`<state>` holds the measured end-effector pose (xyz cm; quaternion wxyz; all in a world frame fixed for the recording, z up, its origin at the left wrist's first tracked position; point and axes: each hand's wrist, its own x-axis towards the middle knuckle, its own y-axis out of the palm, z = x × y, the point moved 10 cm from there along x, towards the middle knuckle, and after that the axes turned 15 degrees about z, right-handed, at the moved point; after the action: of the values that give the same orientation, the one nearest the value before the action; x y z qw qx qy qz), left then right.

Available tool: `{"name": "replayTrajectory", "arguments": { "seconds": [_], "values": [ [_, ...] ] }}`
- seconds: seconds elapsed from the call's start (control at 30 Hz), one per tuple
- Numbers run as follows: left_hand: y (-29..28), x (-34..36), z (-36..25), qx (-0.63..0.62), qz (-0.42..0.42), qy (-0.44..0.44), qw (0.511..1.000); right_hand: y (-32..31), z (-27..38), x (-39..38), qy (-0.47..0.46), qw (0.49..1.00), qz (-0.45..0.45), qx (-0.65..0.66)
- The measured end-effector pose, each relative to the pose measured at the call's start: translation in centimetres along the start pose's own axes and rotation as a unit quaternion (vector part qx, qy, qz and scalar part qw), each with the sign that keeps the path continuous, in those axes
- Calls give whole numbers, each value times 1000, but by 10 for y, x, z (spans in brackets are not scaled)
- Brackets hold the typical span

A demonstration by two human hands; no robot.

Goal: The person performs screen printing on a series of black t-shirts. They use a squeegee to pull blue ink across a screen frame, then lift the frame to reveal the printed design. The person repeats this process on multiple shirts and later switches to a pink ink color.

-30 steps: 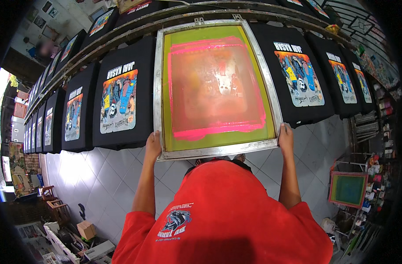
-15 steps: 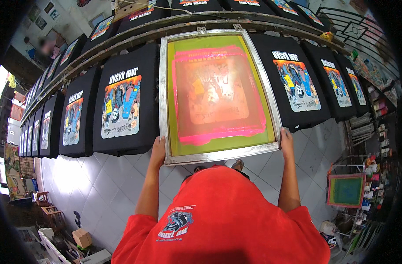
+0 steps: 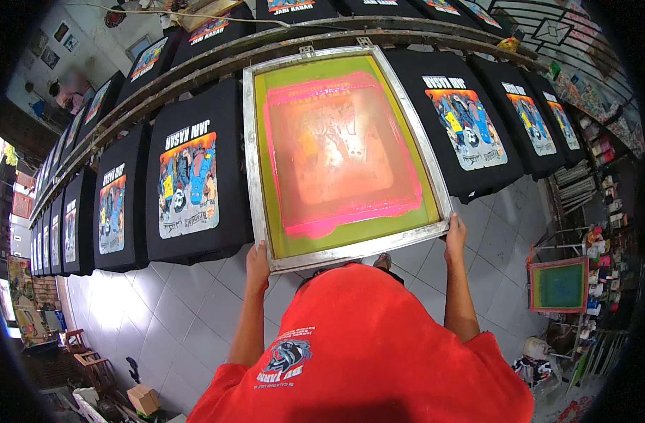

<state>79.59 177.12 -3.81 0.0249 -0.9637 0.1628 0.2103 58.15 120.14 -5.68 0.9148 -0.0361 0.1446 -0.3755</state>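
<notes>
A screen printing frame (image 3: 254,162) with a metal rim, green mesh and a pink inked area lies flat over a black shirt on the long table rail. My left hand (image 3: 258,262) grips its near left corner. My right hand (image 3: 455,236) grips its near right corner. Black T-shirts with colourful prints hang on pallets either side, one (image 3: 188,176) just left of the frame and one (image 3: 467,120) just right. My red shirt (image 3: 364,345) fills the lower middle.
A long curved row of printed black shirts (image 3: 111,208) runs off to the left and right. A second green screen (image 3: 558,285) leans at the right near shelves of ink pots (image 3: 604,247). Tiled floor (image 3: 174,317) lies below, with wooden stools (image 3: 89,359) at lower left.
The frame has come down slightly toward me and settled over the pallet; my hands stayed on its near corners. The view shifted a little.
</notes>
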Motion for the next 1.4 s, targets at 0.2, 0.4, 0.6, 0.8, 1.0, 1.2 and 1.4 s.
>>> {"name": "replayTrajectory", "arguments": {
  "seconds": [0.2, 0.4, 0.6, 0.8, 1.0, 1.2, 1.4],
  "values": [
    [0, 9, 8, -32, 11, 10, 999, 4, 14, -2, -38, 994, -47, -88],
    [-10, 8, 43, -193, 30, 8, 981, -3, 5, -15, 41, 998, -29, -32],
    [39, -43, 87, -277, 196, -81, 937, -21, -45, -86, 21, 983, -47, -175],
    [102, -27, 244, 14, 297, -245, 923, -55, -203, -252, 151, 907, 177, -353],
    [245, -38, 252, 188, 377, -229, 878, -206, -377, -506, 376, 882, 62, -278],
    [379, -78, 271, 311, 450, -201, 812, -351, -451, -752, 538, 792, -233, -169],
    [541, -123, 289, 376, 559, -168, 719, -366, -409, -770, 425, 808, -394, -106]
  ]
}}
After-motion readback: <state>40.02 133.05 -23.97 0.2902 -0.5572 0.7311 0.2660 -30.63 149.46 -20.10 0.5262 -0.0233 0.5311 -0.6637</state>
